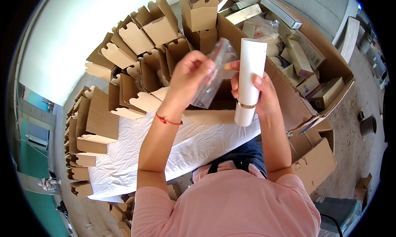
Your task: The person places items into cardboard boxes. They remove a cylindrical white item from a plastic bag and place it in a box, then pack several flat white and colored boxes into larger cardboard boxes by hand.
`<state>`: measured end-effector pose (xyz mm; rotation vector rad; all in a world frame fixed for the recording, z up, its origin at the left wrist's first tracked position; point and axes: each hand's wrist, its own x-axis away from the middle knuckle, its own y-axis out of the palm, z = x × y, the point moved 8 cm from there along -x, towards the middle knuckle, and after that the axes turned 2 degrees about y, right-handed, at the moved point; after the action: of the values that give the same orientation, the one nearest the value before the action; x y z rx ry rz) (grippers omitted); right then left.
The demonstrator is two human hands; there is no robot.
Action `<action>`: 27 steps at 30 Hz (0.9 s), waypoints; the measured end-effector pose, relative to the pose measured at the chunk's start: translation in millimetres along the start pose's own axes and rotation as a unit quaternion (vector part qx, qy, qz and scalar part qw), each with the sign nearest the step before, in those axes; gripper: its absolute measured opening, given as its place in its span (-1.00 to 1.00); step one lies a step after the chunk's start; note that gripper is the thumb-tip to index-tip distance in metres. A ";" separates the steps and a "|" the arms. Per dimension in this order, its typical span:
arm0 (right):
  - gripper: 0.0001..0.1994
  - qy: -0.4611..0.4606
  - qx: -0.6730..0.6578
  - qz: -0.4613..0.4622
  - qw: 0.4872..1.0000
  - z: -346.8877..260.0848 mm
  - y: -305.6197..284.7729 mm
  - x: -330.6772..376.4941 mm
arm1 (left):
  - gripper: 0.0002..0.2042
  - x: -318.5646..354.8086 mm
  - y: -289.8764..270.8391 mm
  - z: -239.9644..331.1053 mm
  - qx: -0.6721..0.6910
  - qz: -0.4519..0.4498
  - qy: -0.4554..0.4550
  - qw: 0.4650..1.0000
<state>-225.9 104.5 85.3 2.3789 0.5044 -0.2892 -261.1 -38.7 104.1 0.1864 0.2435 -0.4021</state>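
Observation:
My right hand [264, 92] is closed round a white cosmetic tube [252, 67] with a gold ring above its white cap. The tube stands nearly upright, cap end down. In my left hand [192, 74], a clear plastic bag [212, 78] is pinched between the fingers; it hangs beside the tube, apart from it. A red string bracelet [168, 120] circles my left wrist. Below the bag and tube stands an open brown cardboard box [214, 116]; its inside is mostly dark.
Rows of open brown cartons [136, 36] cover the far and left parts of the table with its white cloth [123, 154]. At the right, a large cardboard box [288, 100] holds several slim product boxes [299, 57] and clear plastic wrap [264, 28]. Another carton [315, 164] lies on the floor below it.

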 end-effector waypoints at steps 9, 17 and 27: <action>-0.51 0.045 0.637 -0.299 0.709 153.9 54.1 75.7 | -0.90 10.2 -34.4 15.2 -0.224 0.147 0.067 0.961; -0.52 -0.127 0.743 -0.194 0.628 232.3 39.8 54.0 | -0.91 41.2 -22.7 14.5 -0.167 0.194 0.147 0.955; -0.90 -0.120 0.307 0.111 0.938 48.7 26.8 17.6 | -0.91 65.5 -13.7 -8.7 -0.141 0.210 0.159 0.954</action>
<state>-202.0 58.4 58.7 2.9100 0.0176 -0.7065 -210.0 -72.8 76.3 0.0179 0.5620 0.0915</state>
